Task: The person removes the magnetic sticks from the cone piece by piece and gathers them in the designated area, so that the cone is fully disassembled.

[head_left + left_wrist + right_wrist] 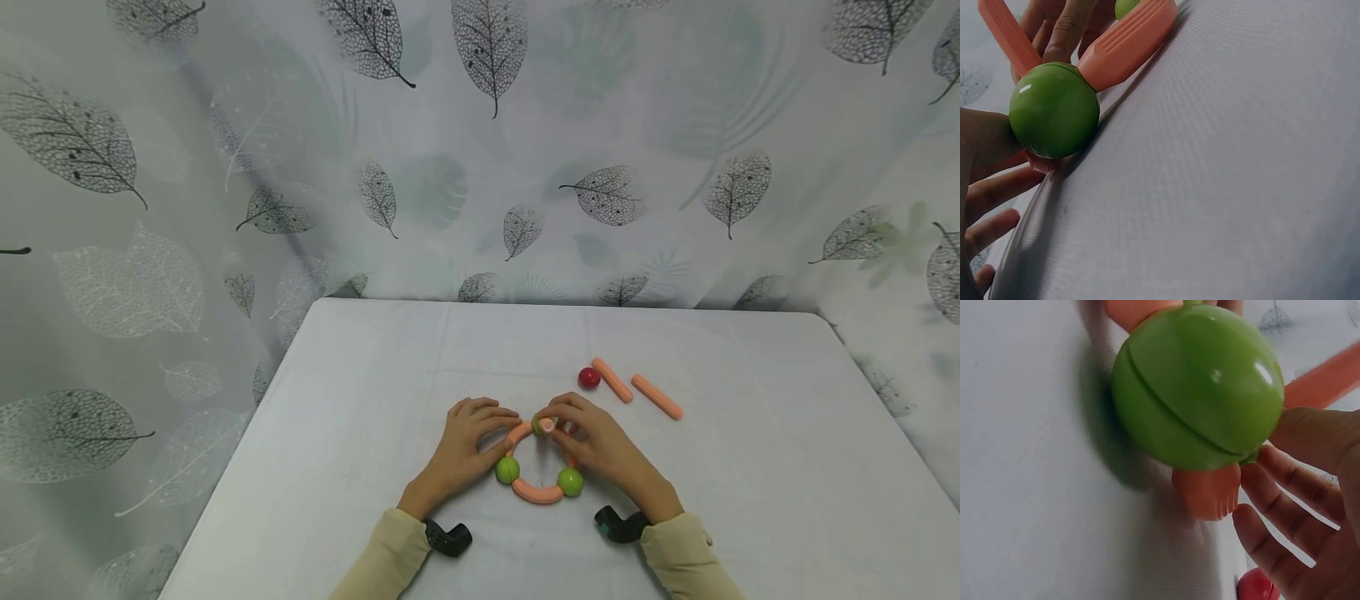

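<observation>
Curved orange rods [537, 493] and green balls [507, 471] are joined in a ring on the white table. My left hand [467, 443] holds the ring's left curved rod [517, 432], thumb inside and fingertips outside; in the left wrist view its thumb [988, 134] is right at a green ball [1054, 111]. A straight orange rod [547, 426] stands up at the far green ball, and my right hand [600, 442] pinches it there. In the right wrist view, the ring's near right green ball [1197, 387] hides part of the joint, with the rod [1329, 372] behind my thumb.
Beyond my right hand lie a red ball [589, 378] and two loose straight orange rods, one [612, 380] close to the ball and the other [657, 397] farther right. Leaf-patterned cloth [487, 167] hangs behind the table's far edge [525, 306].
</observation>
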Tool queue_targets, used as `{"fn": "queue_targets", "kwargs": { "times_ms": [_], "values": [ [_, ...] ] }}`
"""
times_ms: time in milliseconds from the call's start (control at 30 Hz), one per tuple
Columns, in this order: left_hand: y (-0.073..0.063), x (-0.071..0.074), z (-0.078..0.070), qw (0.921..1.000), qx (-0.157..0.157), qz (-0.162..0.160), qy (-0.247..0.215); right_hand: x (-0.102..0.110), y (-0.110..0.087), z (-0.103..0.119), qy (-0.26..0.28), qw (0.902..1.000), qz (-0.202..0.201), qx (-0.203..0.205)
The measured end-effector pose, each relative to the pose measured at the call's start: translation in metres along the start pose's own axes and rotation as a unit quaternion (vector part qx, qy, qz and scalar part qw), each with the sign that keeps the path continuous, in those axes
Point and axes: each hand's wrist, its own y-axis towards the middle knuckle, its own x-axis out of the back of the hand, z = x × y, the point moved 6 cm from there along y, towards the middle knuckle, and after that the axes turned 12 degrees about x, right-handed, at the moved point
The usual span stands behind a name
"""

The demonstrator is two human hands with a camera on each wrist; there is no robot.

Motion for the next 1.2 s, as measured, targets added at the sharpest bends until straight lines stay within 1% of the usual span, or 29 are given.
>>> {"fn": "queue_targets", "kwargs": {
  "times_ms": [233,433,533,633,733,867,1067,1200],
  "values": [
    [0.001,-0.001,0.000,1.0000,0.005,0.003,0.004,0.001,0.001,0.006,-0.075,0.9970,0.011,0.016],
    [0.001,0.001,-0.002,0.9998,-0.003,-0.009,0.017,0.003,0.003,0.015,-0.110,0.9932,0.012,0.036],
    [0.001,0.001,-0.002,0.9998,-0.005,-0.013,0.015,0.002,0.003,0.016,-0.117,0.9924,0.015,0.037],
    [0.001,0.000,0.000,0.9998,0.002,-0.010,0.015,0.002,0.001,0.015,-0.128,0.9912,0.016,0.030],
    [0.001,-0.002,0.002,0.9998,0.013,-0.003,0.018,0.003,0.000,0.014,-0.136,0.9903,0.017,0.022],
    [0.001,-0.002,0.003,0.9996,0.022,0.007,0.015,0.003,-0.001,0.014,-0.134,0.9906,0.018,0.020],
    [0.001,-0.001,0.002,0.9999,0.014,0.001,0.010,0.005,0.000,0.015,-0.131,0.9910,0.008,0.024],
    [0.001,-0.002,0.002,0.9999,0.014,0.002,0.006,0.007,0.000,0.015,-0.119,0.9927,0.004,0.019]
  ]
}}
